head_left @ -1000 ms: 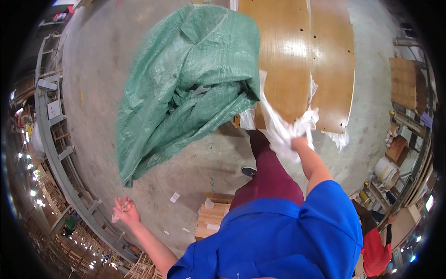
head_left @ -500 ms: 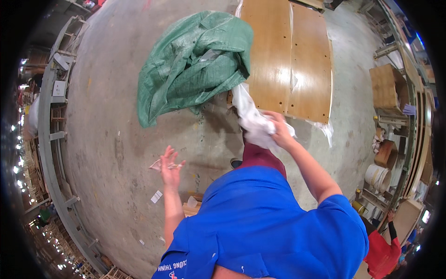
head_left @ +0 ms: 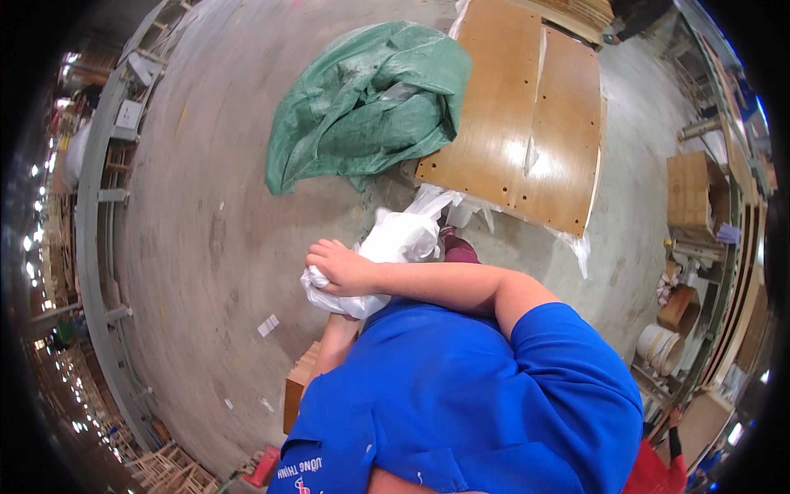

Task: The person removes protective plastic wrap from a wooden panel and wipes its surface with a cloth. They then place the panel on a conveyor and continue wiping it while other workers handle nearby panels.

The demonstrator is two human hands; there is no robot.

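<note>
A crumpled white plastic sheet [head_left: 399,237] is bunched in front of my waist. One end trails toward the near edge of a stack of brown wooden panels [head_left: 494,107]. My right hand [head_left: 344,267] is closed on the sheet's left end, the right forearm crossing my body to reach it. Beneath the bundle comes my left forearm [head_left: 336,342]; the left hand is hidden by the plastic and the right hand, so its fingers do not show. Beyond the bundle, a big green woven tarp or sack [head_left: 362,107] lies rumpled, touching the panels' left side.
A wooden piece or box [head_left: 298,387] stands by my left elbow. Paper scraps [head_left: 268,326] lie on the concrete floor. Along the right are a cardboard box [head_left: 695,191], a white bucket [head_left: 660,349] and a person in red [head_left: 658,469]. A grey metal rail [head_left: 100,247] runs along the left.
My right hand has swung left across my body, carrying the white plastic sheet over to the left hand. The left hand, spread and holding a small scrap before, is now covered.
</note>
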